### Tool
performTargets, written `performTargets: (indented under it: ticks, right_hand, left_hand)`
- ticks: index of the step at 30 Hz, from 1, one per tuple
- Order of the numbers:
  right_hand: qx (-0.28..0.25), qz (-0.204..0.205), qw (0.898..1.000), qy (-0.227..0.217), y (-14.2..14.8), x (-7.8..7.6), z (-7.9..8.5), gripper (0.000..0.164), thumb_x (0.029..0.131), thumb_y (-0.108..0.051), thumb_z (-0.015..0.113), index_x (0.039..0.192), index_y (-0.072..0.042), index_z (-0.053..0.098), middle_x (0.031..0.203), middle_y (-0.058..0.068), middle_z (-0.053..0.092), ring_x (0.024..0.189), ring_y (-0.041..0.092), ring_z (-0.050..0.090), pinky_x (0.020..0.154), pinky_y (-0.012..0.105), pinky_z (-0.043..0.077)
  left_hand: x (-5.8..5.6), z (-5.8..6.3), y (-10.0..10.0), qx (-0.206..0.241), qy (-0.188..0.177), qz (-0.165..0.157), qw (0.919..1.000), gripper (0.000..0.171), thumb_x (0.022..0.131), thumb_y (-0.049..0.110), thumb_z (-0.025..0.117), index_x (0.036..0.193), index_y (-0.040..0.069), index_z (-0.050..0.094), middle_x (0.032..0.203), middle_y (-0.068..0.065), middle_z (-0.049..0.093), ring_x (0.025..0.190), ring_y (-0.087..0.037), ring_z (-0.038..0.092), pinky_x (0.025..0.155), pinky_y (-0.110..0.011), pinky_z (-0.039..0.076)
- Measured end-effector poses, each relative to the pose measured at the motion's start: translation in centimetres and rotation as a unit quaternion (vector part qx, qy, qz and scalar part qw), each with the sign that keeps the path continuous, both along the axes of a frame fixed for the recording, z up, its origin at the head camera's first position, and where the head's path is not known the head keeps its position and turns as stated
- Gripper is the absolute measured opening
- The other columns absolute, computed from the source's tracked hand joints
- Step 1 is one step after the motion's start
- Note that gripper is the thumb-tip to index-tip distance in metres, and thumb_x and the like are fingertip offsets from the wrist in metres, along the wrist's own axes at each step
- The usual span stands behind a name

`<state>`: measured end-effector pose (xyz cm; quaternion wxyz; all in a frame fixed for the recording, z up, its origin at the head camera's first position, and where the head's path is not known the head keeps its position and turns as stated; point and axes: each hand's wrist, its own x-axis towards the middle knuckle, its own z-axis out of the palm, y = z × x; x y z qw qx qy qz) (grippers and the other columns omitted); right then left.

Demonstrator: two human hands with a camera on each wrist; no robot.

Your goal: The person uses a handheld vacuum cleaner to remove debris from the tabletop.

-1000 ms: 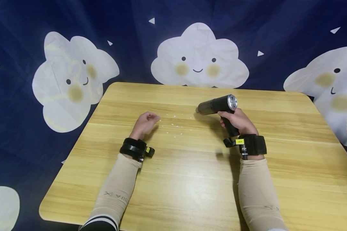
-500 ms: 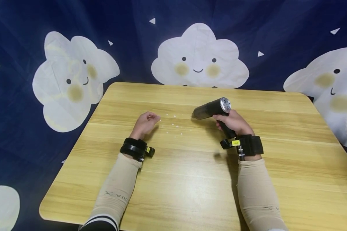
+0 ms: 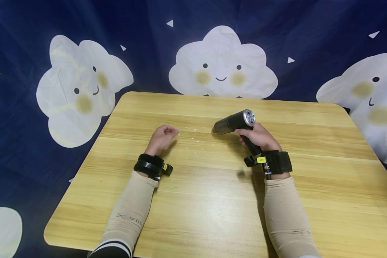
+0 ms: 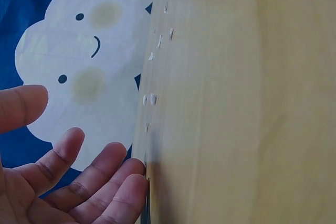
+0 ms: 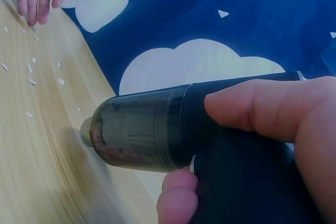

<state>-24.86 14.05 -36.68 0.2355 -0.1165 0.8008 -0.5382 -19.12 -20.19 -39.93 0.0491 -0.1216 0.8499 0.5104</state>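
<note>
My right hand [image 3: 263, 138] grips the handle of a black handheld vacuum cleaner [image 3: 234, 123], whose silver vented end faces back toward me. Its smoky clear dust cup [image 5: 136, 127] has some reddish-brown bits inside. The nozzle [image 5: 86, 131] points left and down, close to the tabletop; whether it touches I cannot tell. Several small white paper scraps [image 3: 197, 141] lie scattered between the nozzle and my left hand [image 3: 162, 138]. That hand rests at the left of the scraps with loosely bent fingers, holding nothing, as the left wrist view also shows.
The wooden table [image 3: 193, 200] has rounded corners and reaches back to a dark blue curtain [image 3: 145, 64] printed with white clouds. Each wrist wears a black camera strap [image 3: 149, 166].
My right hand has moved left and slightly toward me with the vacuum cleaner, bringing its nozzle nearer the scraps. A scrap near the nozzle is no longer seen. My left hand stays still.
</note>
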Motion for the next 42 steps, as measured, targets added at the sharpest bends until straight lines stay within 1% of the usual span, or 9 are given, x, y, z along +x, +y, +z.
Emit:
performTargets:
  ticks: [6,14,17,20,25,31,36,39,42]
  right_hand:
    - [-0.003,-0.002,1.000,0.001,0.0,0.1,0.0,0.043,0.095,-0.020,0.058,0.130,-0.001,0.043,0.083,0.013,0.057,0.069,0.021,0.058,0.067,0.036,0.053]
    - [-0.001,0.000,1.000,0.001,0.0,0.0,-0.2,0.041,0.095,-0.020,0.057,0.129,-0.001,0.044,0.082,0.013,0.057,0.070,0.027,0.058,0.065,0.036,0.052]
    - [-0.006,-0.003,1.000,0.002,0.2,0.0,-0.2,0.041,0.095,-0.019,0.057,0.129,-0.001,0.044,0.083,0.013,0.057,0.069,0.025,0.058,0.066,0.036,0.053]
    - [-0.010,-0.005,1.000,0.008,0.4,0.0,-0.2,0.041,0.094,-0.019,0.058,0.128,0.000,0.045,0.083,0.013,0.057,0.070,0.024,0.060,0.068,0.037,0.055]
    - [-0.004,-0.004,1.000,0.026,1.1,0.0,0.1,0.043,0.094,-0.022,0.060,0.126,0.002,0.045,0.081,0.010,0.058,0.069,0.022,0.060,0.069,0.037,0.055]
    - [0.004,0.013,0.999,0.036,2.2,0.1,0.4,0.044,0.094,-0.025,0.060,0.126,0.002,0.045,0.079,0.011,0.058,0.069,0.026,0.059,0.064,0.032,0.051]
    - [0.021,0.027,0.997,0.064,2.7,0.3,0.7,0.036,0.094,-0.024,0.061,0.117,0.002,0.051,0.076,0.012,0.059,0.067,0.026,0.055,0.060,0.029,0.046]
    - [0.037,0.035,0.996,0.075,2.9,0.4,0.7,0.030,0.093,-0.021,0.062,0.113,0.000,0.054,0.077,0.016,0.059,0.068,0.028,0.056,0.059,0.030,0.046]
    - [0.053,0.047,0.994,0.081,3.0,0.4,0.7,0.030,0.091,-0.019,0.063,0.113,-0.001,0.055,0.080,0.021,0.059,0.070,0.033,0.058,0.058,0.032,0.048]
  left_hand:
    - [0.0,0.0,0.1,-0.004,-0.001,0.002,1.0000,0.037,0.094,0.039,0.057,0.118,0.011,0.055,0.119,-0.011,0.053,0.109,-0.030,0.048,0.092,-0.050,0.043]
    - [0.1,0.0,0.1,-0.008,-0.002,0.005,1.0000,0.036,0.094,0.039,0.057,0.118,0.013,0.056,0.119,-0.010,0.053,0.110,-0.030,0.048,0.094,-0.051,0.043]
    - [0.0,-0.1,0.0,-0.006,-0.001,0.002,1.0000,0.036,0.094,0.038,0.057,0.118,0.012,0.055,0.121,-0.011,0.053,0.112,-0.030,0.048,0.096,-0.051,0.042]
    - [0.0,-0.2,0.0,-0.004,0.001,0.000,1.0000,0.036,0.095,0.037,0.056,0.118,0.010,0.055,0.123,-0.011,0.053,0.114,-0.030,0.048,0.099,-0.051,0.040]
    - [-0.1,-0.2,0.0,-0.003,0.002,0.003,1.0000,0.035,0.095,0.037,0.056,0.118,0.010,0.055,0.125,-0.011,0.053,0.116,-0.031,0.047,0.101,-0.051,0.039]
    - [0.0,-0.2,0.1,-0.006,0.003,0.004,1.0000,0.036,0.094,0.038,0.057,0.118,0.010,0.055,0.124,-0.011,0.053,0.116,-0.030,0.047,0.101,-0.050,0.039]
    - [0.0,-0.1,0.1,-0.007,0.003,0.004,1.0000,0.036,0.094,0.038,0.057,0.118,0.010,0.055,0.124,-0.011,0.053,0.115,-0.030,0.047,0.101,-0.050,0.039]
    - [0.0,0.0,0.1,-0.007,0.002,0.002,1.0000,0.036,0.095,0.037,0.057,0.118,0.010,0.055,0.125,-0.012,0.053,0.116,-0.031,0.047,0.101,-0.051,0.039]
    - [0.0,-0.1,0.1,-0.006,0.002,0.003,1.0000,0.036,0.094,0.037,0.057,0.117,0.010,0.055,0.124,-0.011,0.053,0.115,-0.030,0.047,0.101,-0.051,0.039]
